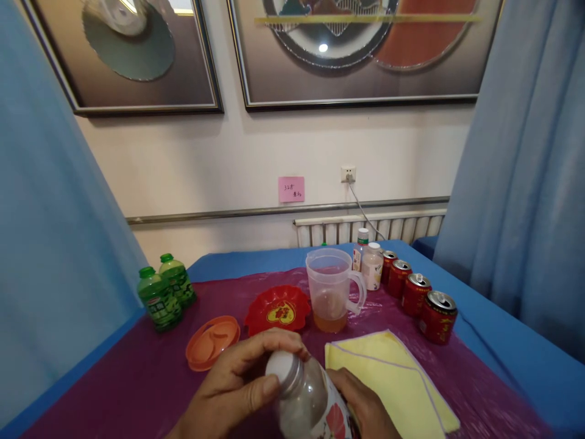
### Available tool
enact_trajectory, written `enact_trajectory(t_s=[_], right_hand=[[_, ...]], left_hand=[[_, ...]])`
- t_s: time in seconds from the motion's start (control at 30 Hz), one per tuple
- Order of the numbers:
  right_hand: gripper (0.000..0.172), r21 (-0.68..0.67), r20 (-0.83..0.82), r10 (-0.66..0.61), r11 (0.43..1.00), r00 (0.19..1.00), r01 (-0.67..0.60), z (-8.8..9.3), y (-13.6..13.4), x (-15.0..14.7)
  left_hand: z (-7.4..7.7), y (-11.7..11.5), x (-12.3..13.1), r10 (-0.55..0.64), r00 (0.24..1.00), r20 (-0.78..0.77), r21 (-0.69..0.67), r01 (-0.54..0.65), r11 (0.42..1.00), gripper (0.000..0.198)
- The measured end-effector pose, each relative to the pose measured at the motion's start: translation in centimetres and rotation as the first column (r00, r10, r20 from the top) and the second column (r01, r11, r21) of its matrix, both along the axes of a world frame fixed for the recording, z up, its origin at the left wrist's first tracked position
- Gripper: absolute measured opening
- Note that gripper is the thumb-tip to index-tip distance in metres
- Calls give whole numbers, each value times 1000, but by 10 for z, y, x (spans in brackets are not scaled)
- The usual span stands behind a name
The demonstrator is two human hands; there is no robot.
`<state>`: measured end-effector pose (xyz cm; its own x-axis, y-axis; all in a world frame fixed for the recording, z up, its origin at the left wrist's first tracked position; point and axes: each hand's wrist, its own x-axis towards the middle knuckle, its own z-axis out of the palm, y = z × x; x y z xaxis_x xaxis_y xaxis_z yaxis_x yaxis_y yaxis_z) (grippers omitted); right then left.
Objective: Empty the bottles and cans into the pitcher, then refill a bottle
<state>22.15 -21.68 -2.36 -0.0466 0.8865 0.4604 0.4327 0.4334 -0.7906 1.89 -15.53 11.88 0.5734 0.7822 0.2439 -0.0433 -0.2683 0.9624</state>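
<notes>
A clear plastic bottle with a white cap and a flowered label sits low in the middle of the view. My left hand is closed round its cap and neck from the left, thumb against the cap. My right hand wraps the bottle's body from the right and below. Just beyond the bottle lie a folded yellow cloth and a clear measuring jug with a little amber liquid in its bottom.
On the purple sheet over a blue table: an orange lid, a red dish, two green bottles at left, several red cans at right, two small white bottles behind the jug. Blue curtains hang on both sides.
</notes>
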Motion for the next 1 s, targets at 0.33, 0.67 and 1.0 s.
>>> enact_trajectory(t_s=[0.33, 0.67, 1.0], right_hand=[[75, 219, 79, -272, 943, 959, 249, -12, 1, -1], [76, 281, 94, -357, 905, 929, 320, -25, 1, -2], [68, 210, 19, -283, 939, 959, 273, -30, -4, 0]], left_hand=[[-10, -18, 31, 456, 885, 98, 23, -460, 888, 37], [-10, -18, 34, 430, 903, -11, 2, -430, 903, 40], [-3, 0, 21, 80, 984, -161, 111, -62, 992, 31]])
